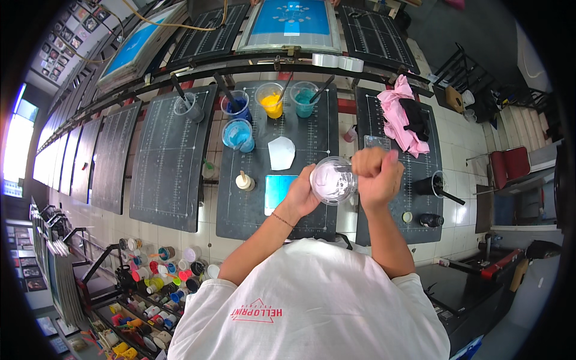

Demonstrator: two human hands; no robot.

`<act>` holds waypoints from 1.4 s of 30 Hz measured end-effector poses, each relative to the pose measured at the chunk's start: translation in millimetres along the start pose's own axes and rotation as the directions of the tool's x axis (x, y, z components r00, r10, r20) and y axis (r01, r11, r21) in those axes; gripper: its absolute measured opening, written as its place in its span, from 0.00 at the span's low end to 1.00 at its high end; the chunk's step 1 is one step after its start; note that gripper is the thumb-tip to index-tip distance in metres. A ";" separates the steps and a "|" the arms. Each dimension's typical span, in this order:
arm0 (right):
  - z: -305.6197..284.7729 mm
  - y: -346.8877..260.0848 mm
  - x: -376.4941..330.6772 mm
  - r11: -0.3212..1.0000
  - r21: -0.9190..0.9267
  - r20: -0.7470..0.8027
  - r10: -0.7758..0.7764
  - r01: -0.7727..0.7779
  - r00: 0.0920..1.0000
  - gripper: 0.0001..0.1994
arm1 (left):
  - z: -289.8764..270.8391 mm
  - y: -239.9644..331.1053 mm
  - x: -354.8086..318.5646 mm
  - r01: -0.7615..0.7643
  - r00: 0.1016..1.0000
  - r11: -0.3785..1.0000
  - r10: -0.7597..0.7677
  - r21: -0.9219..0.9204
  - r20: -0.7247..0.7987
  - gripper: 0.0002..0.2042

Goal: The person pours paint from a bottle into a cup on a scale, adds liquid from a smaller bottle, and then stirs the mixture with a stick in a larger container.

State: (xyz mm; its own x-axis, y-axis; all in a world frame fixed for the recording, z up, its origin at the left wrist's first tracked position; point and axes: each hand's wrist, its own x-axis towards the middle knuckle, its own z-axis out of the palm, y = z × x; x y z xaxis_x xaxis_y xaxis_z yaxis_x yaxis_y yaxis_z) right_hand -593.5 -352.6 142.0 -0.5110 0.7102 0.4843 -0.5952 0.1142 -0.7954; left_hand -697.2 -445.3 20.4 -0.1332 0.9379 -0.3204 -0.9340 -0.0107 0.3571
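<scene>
My left hand (304,195) is wrapped round a clear plastic cup (332,191) with pale, whitish-lilac ink on its bottom and walls. Closed in a fist at the cup's right rim, my right hand (378,174) grips a dark stick (347,170); only a short piece of it shows. Under the left hand lies a phone (279,191) with a bright blue screen. A white paper piece (281,153) is on the black board (252,210) just beyond. To the left stands a small cream bottle (245,182).
Further off stand cups of yellow ink (272,105), teal ink (305,101), dark blue ink (237,108) and light blue ink (239,137). Pink cloth (397,120) and a black cup (429,185) lie right. A blue printing screen (294,24) is at the back, another person's hands at its edge.
</scene>
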 end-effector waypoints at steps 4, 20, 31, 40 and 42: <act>-6.4 -1.8 0.7 0.909 0.160 0.484 0.269 -0.386 0.833 0.30 | 1.4 7.4 -1.8 0.027 0.997 0.999 -0.029 0.021 0.078 0.24; 6.8 -4.6 -4.2 0.987 0.004 0.221 0.157 -0.162 0.962 0.30 | 6.8 11.4 -2.7 0.052 0.999 0.998 -0.052 0.020 0.010 0.24; -5.2 -1.3 7.7 0.914 -0.392 0.159 -0.045 0.105 0.986 0.23 | -4.5 14.2 0.3 -0.088 0.996 0.995 0.087 0.047 0.028 0.22; -3.9 -51.3 8.5 0.537 -0.720 0.071 0.688 -0.440 0.722 0.13 | -26.6 26.1 5.3 -0.108 0.993 0.994 0.106 0.036 0.060 0.24; -3.4 -48.5 3.0 0.606 -0.724 0.157 0.610 -0.330 0.777 0.13 | -30.0 24.2 9.5 -0.082 0.996 0.996 0.081 0.018 0.042 0.24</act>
State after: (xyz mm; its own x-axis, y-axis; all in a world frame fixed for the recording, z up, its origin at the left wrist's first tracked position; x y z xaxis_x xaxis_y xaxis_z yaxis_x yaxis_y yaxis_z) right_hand -564.1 -353.6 180.8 -0.8574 0.5120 -0.0520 0.2566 0.3377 -0.9056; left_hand -731.0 -447.1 -0.3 -0.1945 0.9476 -0.2534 -0.9137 -0.0811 0.3982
